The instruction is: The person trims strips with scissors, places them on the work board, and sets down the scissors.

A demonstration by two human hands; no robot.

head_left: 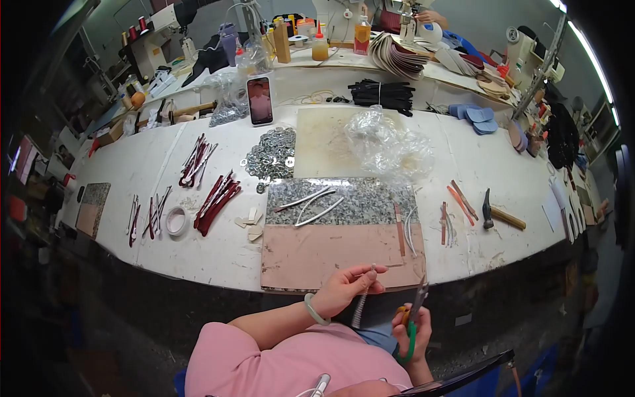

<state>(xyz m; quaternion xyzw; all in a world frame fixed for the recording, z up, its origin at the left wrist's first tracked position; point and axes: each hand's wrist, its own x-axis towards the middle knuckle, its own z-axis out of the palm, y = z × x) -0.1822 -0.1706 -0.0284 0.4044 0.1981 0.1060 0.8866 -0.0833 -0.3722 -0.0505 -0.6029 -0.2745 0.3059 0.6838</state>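
Pinching a thin pale strip, the left hand sits by the near edge of the pink sheet in the head view, the strip dangling below its fingertips. The right hand grips scissors, blades pointing up toward the sheet's corner.

The near scissors are green and orange at the handles, grey along the blades. Left of them, a slim strip is whitish, crossed by fine darker bands. The bracelet is pale green, the shirt plain pink. The slab is speckled grey and black; the board is dusty pink-tan. The tabletop is white, with dark scuffs. At left, bundled strips are deep red and white; far right, pads are blue-grey.
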